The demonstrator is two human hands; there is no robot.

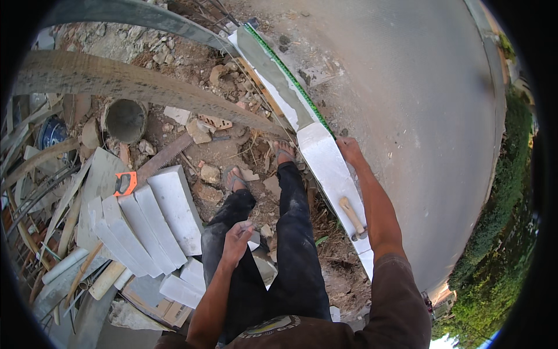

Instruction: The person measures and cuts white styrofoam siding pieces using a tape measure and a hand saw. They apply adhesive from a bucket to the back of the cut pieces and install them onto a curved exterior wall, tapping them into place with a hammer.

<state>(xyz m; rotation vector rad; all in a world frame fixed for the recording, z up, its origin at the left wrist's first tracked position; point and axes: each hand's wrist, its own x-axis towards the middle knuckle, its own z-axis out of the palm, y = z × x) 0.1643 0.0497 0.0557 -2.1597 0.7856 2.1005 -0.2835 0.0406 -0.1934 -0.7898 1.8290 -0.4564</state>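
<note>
A long row of white blocks runs diagonally, with grey mortar along its upper part. My right hand grips the lower end of a long green straightedge along the row's right edge. A wooden-handled hammer lies on the blocks below that hand. My left hand is in front of my left leg with fingers curled; what they hold, if anything, I cannot make out. A thin string runs along the left of the row.
Loose white blocks and an orange-handled saw lie at left, with a bucket, rubble and scrap wood. Wooden beams cross the upper left. Pavement stretches right toward greenery. My sandalled feet stand on dirt.
</note>
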